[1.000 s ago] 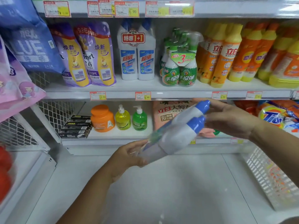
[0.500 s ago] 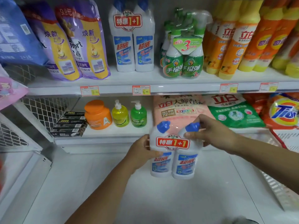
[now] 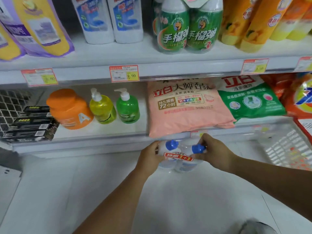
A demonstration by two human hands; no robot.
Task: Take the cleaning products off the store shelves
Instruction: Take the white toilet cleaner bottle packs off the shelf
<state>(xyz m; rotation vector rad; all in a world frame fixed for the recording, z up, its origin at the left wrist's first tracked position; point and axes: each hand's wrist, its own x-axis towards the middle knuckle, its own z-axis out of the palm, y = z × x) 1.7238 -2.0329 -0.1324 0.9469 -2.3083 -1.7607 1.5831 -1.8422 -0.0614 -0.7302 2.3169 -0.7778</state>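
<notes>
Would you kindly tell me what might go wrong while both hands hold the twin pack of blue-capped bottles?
1. The left hand and right hand grip the twin pack only near its top, so it might slip or swing.
2. The pink bag overhangs the shelf edge just above the hands; an upward move could dislodge it.

Twin-pack of white blue-capped cleaner bottles [image 3: 179, 156], upright, low above floor

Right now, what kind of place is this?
Probably a store's cleaning-products aisle: a price tag on the shelf edge, a pink detergent bag and green pump bottle stocked below.
</notes>
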